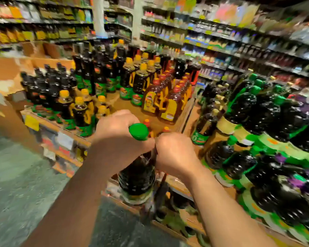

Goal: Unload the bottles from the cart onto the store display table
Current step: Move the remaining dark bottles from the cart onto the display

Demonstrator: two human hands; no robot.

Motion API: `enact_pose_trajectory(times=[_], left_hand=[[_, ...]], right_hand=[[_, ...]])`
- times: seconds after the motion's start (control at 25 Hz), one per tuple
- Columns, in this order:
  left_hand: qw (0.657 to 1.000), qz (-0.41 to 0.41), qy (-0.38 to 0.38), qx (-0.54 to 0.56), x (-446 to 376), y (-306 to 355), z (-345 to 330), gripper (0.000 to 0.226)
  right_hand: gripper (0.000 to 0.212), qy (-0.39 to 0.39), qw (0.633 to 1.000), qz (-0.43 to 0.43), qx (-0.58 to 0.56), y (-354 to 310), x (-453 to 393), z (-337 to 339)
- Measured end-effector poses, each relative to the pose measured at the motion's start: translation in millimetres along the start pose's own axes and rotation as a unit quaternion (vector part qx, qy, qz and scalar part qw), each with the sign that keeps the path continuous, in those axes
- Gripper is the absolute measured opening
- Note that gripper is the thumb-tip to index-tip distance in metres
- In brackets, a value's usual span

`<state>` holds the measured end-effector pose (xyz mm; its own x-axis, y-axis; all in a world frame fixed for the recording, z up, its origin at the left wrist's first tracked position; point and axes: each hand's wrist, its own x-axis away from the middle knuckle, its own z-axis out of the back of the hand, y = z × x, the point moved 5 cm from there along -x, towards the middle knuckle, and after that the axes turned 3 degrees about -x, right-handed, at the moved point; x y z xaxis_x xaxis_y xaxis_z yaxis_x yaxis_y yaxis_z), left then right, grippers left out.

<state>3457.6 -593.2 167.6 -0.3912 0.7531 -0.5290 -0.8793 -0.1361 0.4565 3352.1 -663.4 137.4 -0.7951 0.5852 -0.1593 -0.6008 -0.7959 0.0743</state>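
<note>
A large dark bottle with a green cap (138,168) hangs upright in front of me, low in the middle of the head view. My left hand (118,132) grips its neck just under the cap. My right hand (175,154) is curled against the bottle's right shoulder and seems to hold it too. Beyond the hands lies the display table (125,104), a brown cardboard-lined surface packed with dark bottles with yellow caps (80,113) and amber syrup bottles (161,100). The view is blurred by motion. No cart shows.
Big dark bottles with green caps and labels (257,125) fill the display at the right. Tall store shelves (221,41) run along the back. The grey floor (16,175) lies at the lower left. A cardboard tray edge (177,186) sits under the held bottle.
</note>
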Motion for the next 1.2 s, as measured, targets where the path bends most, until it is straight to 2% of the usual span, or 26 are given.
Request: enact_pose_trajectory(times=[0.12, 0.24, 0.36, 0.52, 0.6, 0.68, 0.76, 0.92, 1.08, 1.2], left_hand=[[0.996, -0.067, -0.029, 0.047, -7, 71, -77, 0.035], [0.981, -0.115, -0.116, 0.101, -17, 140, -143, 0.038], [0.96, -0.171, -0.196, 0.106, -22, 191, -196, 0.04], [0.911, -0.285, -0.245, 0.171, -29, 238, -265, 0.037], [0.887, -0.318, -0.298, 0.152, -29, 258, -294, 0.037], [0.869, -0.351, -0.342, 0.069, -28, 273, -323, 0.041], [0.855, -0.349, -0.379, 0.055, -29, 281, -348, 0.042], [0.856, -0.263, -0.421, 0.147, -29, 284, -380, 0.032], [0.866, -0.214, -0.438, 0.114, -20, 289, -400, 0.034], [0.87, -0.185, -0.448, 0.092, -8, 291, -410, 0.027]], right_hand=[[0.019, -0.052, 0.995, -0.083, 0.019, 94, 50, -16], [0.014, -0.095, 0.983, -0.154, 0.043, 175, 93, -33], [0.017, -0.103, 0.967, -0.23, 0.023, 226, 126, -43], [0.018, -0.094, 0.934, -0.344, 0.003, 277, 153, -63], [0.014, -0.104, 0.918, -0.383, -0.014, 298, 163, -75], [0.015, -0.115, 0.905, -0.41, -0.023, 314, 170, -89], [0.017, -0.111, 0.893, -0.436, -0.034, 329, 176, -101], [0.015, -0.103, 0.882, -0.457, -0.056, 352, 183, -119], [0.016, -0.126, 0.884, -0.445, -0.064, 369, 186, -129], [0.019, -0.146, 0.894, -0.416, -0.078, 374, 188, -136]])
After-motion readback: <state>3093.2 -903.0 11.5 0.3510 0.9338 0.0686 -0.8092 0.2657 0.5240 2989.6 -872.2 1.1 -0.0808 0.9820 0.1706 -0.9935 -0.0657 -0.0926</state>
